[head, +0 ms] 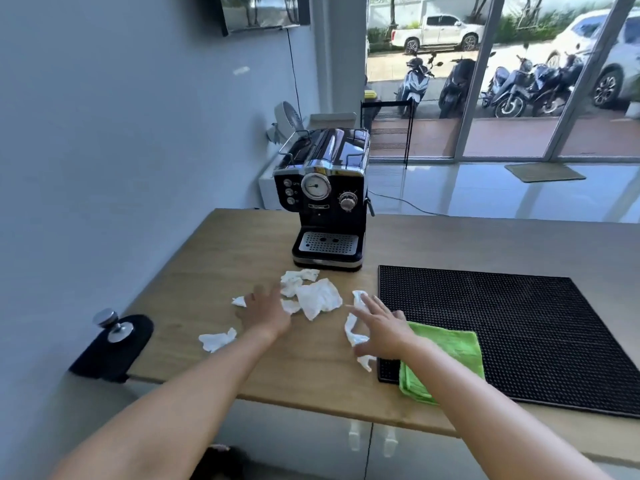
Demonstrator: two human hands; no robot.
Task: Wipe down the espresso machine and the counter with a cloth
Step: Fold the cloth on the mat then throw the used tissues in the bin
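machine [325,199] faces the person, badge unreadable; before it left hand [265,311] and right hand [381,329] spread, holding nothing; cloth [446,355] front-right.

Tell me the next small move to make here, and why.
Probably sweep the tissue scraps into one pile with both hands. The left hand and right hand are spread open over scraps scattered across the counter before the espresso machine, and the green cloth lies on the black mat, not yet picked up; wiping would likely drag the scraps around.
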